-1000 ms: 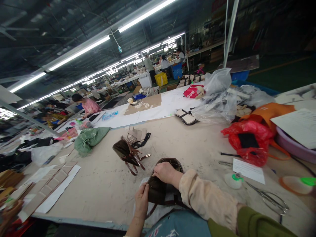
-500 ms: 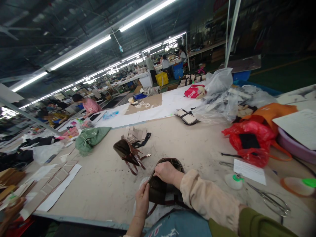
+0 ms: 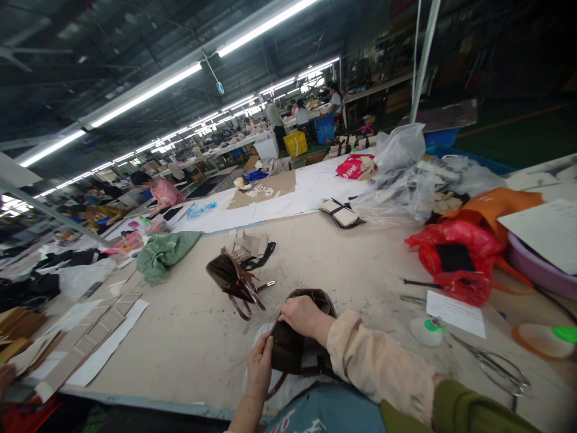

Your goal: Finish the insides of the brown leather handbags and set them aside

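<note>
In front of my body at the table edge is a dark brown handbag [image 3: 286, 350], its mouth facing up and a brown strap hanging at its left. My left hand [image 3: 258, 365] pinches the bag's left rim between thumb and fingers. Over the same rim, higher up, my right hand [image 3: 301, 315] is closed with its fingertips reaching inside; what they grip there is hidden. A second brown handbag [image 3: 225, 275] with straps and a metal buckle lies tipped on its side just beyond. Behind it are stacked grey-beige pieces [image 3: 249, 246] with a black strap.
At right lie scissors [image 3: 496, 367], a green-capped bottle [image 3: 428, 331], a paper sheet [image 3: 457, 313] and a red plastic bag [image 3: 480, 240]. A green cloth [image 3: 164, 255] and flat strips [image 3: 97, 337] are at left. Further back sits a co-worker in pink [image 3: 166, 192].
Another person's hand at the lower left has drawn back toward the picture's edge. My hands keep nearly the same hold on the handbag, with only a slight shift of the right hand.
</note>
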Demonstrator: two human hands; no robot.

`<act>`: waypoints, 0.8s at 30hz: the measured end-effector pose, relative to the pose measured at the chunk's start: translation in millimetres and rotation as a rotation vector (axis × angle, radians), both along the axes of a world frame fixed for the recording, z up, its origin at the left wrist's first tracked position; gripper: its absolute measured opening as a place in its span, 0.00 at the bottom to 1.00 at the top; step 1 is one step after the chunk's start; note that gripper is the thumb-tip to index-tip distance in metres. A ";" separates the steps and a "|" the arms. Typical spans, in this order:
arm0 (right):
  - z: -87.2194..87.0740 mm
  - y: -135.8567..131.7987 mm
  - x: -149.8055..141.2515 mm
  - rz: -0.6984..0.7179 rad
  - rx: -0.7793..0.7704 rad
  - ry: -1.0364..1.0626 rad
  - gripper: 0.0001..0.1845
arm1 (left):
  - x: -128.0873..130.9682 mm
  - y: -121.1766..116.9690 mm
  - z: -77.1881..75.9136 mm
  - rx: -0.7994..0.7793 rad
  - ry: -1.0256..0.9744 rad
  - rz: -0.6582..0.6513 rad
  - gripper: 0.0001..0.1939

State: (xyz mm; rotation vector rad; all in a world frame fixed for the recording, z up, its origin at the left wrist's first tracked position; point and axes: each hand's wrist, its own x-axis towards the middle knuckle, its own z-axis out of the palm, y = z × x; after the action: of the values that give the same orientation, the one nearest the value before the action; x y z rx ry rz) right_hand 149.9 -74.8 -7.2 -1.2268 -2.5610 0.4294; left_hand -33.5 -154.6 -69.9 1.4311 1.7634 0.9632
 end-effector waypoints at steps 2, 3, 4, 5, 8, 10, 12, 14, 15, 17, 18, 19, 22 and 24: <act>1.8 -0.4 1.7 -0.017 -0.009 0.007 0.14 | 1.0 -0.3 1.7 0.001 0.018 -0.006 0.20; 2.8 -0.5 2.7 -0.022 -0.007 0.019 0.13 | 1.8 -0.7 3.7 -0.004 0.028 -0.016 0.20; 3.7 -0.6 3.7 -0.022 -0.001 0.033 0.13 | 2.8 -1.2 6.6 -0.013 0.036 -0.030 0.21; 4.5 -0.5 4.6 -0.016 0.005 0.044 0.13 | 3.8 -1.5 10.3 -0.025 0.044 -0.048 0.21; 5.1 0.5 5.8 0.019 0.005 0.037 0.12 | 6.4 -0.8 26.0 -0.063 0.097 -0.137 0.20; 4.6 1.6 5.2 0.029 -0.010 0.014 0.14 | 7.5 2.9 37.8 -0.092 0.181 -0.219 0.19; 4.0 2.5 3.8 0.025 -0.019 0.001 0.15 | 9.0 9.8 47.4 -0.117 0.296 -0.294 0.17; 3.8 2.7 2.4 0.015 -0.018 -0.005 0.14 | 11.9 18.7 52.3 -0.119 0.408 -0.317 0.17; 3.9 2.6 1.9 0.012 -0.013 -0.005 0.14 | 13.8 23.3 52.7 -0.112 0.454 -0.311 0.16; 4.4 2.1 2.0 0.003 -0.002 -0.004 0.13 | 18.0 31.2 50.4 -0.094 0.521 -0.278 0.16; 4.9 1.9 2.8 -0.001 0.000 -0.001 0.13 | 19.9 34.1 48.3 -0.085 0.543 -0.264 0.15; 5.5 1.7 4.3 -0.004 0.001 0.007 0.12 | 21.4 36.2 46.1 -0.079 0.553 -0.256 0.15; 7.5 2.6 12.1 0.005 -0.002 0.047 0.13 | 23.4 38.0 41.1 -0.072 0.549 -0.236 0.15; 8.6 4.7 18.7 -0.002 -0.004 0.052 0.19 | 22.9 37.1 40.1 -0.062 0.539 -0.222 0.14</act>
State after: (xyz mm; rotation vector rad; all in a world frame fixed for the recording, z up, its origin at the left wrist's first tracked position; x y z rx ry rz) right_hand 168.6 -70.1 1.4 -1.2038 -2.5167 0.4603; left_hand -10.6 -117.4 -29.8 1.9222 1.9205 0.4212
